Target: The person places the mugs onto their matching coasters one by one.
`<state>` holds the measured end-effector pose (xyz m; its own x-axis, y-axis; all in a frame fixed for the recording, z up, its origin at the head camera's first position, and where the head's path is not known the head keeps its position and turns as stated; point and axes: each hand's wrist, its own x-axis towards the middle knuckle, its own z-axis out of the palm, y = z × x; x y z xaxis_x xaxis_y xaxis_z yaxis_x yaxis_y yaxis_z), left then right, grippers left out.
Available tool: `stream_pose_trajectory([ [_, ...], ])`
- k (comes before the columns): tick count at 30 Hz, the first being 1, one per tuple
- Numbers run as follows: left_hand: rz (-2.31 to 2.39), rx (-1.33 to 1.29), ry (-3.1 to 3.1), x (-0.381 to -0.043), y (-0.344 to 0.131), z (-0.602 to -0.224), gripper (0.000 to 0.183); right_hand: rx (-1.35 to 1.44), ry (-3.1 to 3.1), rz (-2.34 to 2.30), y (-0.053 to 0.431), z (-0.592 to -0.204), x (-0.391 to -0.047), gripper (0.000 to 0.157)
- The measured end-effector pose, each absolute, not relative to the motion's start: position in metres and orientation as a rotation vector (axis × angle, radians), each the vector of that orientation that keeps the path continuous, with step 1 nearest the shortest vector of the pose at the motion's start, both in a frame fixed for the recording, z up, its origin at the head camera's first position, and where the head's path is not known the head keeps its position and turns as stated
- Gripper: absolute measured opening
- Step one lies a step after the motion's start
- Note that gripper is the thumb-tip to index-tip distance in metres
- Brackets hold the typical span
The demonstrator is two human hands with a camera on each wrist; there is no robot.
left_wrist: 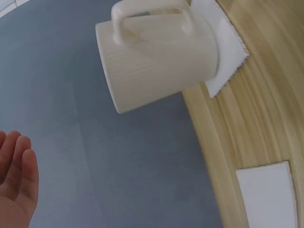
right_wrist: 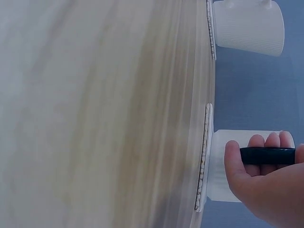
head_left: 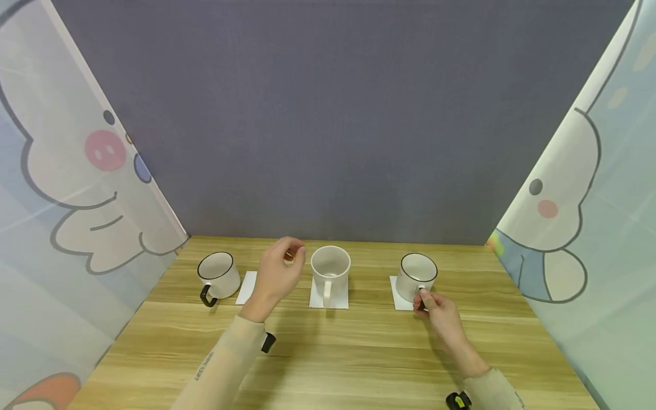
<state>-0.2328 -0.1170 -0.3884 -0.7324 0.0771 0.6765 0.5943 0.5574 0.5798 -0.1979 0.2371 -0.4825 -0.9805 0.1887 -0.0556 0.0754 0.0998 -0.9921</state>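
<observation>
In the head view my right hand (head_left: 445, 319) grips the black handle of a white, black-rimmed mug (head_left: 414, 285) at the right. The mug is upright and overlaps a white square coaster (head_left: 397, 300), a bit to its right. The right wrist view shows the fingers wrapped round the dark handle (right_wrist: 266, 156). My left hand (head_left: 278, 270) is raised with loosely bent fingers and nothing in them, between a bare coaster (head_left: 247, 287) and a plain white mug (head_left: 330, 279). This middle mug stands on its own coaster (left_wrist: 228, 47), handle toward me.
Another white mug (head_left: 221, 279) with a black rim and handle stands on the wooden table (head_left: 359, 359) at the far left, beside the bare coaster. A grey panel (head_left: 328, 125) rises behind the table. Cartoon-printed curtains (head_left: 615, 228) border both sides.
</observation>
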Motion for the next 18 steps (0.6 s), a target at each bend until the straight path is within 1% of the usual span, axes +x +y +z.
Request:
stream_pose_trajectory([
  [18, -1.124, -0.448, -2.135, -0.229, -0.151, -0.388, 0.004, -0.283, -2.259, 2.046, 0.237, -0.482, -0.199, 0.035],
])
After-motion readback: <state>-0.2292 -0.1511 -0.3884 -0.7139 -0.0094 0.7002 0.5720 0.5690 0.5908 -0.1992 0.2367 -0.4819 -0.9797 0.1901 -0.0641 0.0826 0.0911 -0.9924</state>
